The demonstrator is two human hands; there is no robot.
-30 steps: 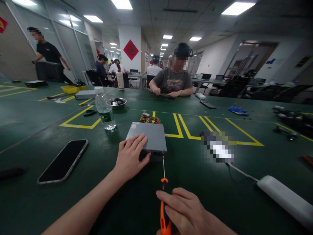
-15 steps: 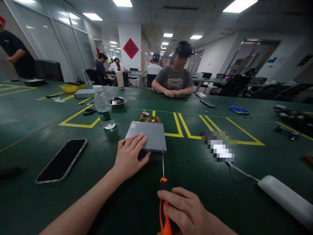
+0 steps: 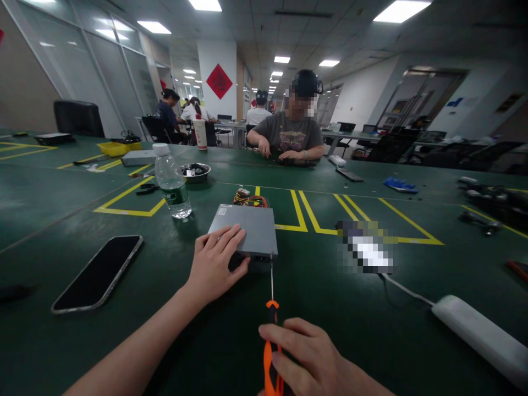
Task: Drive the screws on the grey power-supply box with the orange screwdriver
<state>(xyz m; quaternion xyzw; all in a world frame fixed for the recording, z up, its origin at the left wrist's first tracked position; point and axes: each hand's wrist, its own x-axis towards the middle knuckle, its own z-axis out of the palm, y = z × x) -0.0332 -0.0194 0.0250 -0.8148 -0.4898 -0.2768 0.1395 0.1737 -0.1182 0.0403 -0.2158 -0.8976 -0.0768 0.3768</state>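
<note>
A grey metal computer power supply (image 3: pixel 256 228) lies on the green table, with a bundle of coloured wires (image 3: pixel 249 199) at its far side. My left hand (image 3: pixel 216 258) steadies it, fingers across the top and thumb against the near side. In my right hand (image 3: pixel 307 355) is an orange and black screwdriver (image 3: pixel 272 313), gripped by its handle. The screwdriver's shaft points away from me, and its tip meets the near right corner of the power supply. Whether a screw sits under the tip is too small to tell.
A water bottle (image 3: pixel 172 184) and a metal bowl (image 3: pixel 196 172) stand beyond my left hand. A phone (image 3: pixel 99 272) lies at left. On the right are a lit, blurred device (image 3: pixel 367 250) and a white power strip (image 3: pixel 482 335). A person (image 3: pixel 295 129) sits opposite.
The whole view has shifted slightly. The screwdriver handle shows turned in my right hand. My left hand stays on the power supply. The person opposite has moved their hands apart.
</note>
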